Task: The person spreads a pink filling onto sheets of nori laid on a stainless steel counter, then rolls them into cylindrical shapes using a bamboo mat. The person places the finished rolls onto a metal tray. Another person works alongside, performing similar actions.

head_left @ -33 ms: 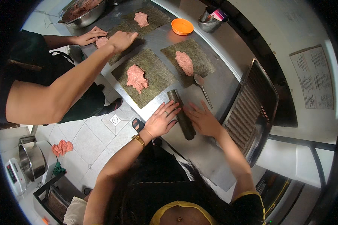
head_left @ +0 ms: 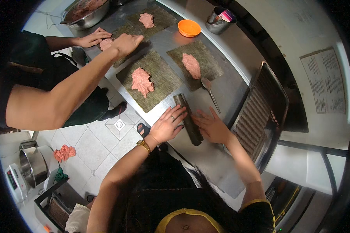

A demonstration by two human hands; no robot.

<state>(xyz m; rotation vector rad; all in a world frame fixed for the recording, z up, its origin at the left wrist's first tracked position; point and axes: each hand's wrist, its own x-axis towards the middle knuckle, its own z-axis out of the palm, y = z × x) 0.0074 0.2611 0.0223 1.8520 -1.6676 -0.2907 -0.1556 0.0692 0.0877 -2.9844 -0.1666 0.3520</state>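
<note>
A dark green seaweed roll (head_left: 189, 122) lies on the metal table, slanting toward me. My left hand (head_left: 166, 123) rests along its left side, fingers stretched out and fingertips touching it. On the other side, my right hand (head_left: 212, 126) is spread, its fingers at the roll's right edge. Beyond the roll lie two flat seaweed sheets, the left one (head_left: 159, 79) bearing a lump of pink ground meat (head_left: 142, 82) and the right one (head_left: 210, 62) an oblong pink mound (head_left: 191, 66). A metal spoon (head_left: 211, 95) sits just past my right hand.
An orange bowl (head_left: 189, 28) and a metal bucket (head_left: 217, 23) stand at the back. On the right is a ridged metal tray (head_left: 256, 116). A co-worker's hands (head_left: 122, 44) work over another sheet at the left, near a large steel bowl of meat (head_left: 91, 19).
My right hand has shifted very slightly toward me along the roll. Little else differs.
</note>
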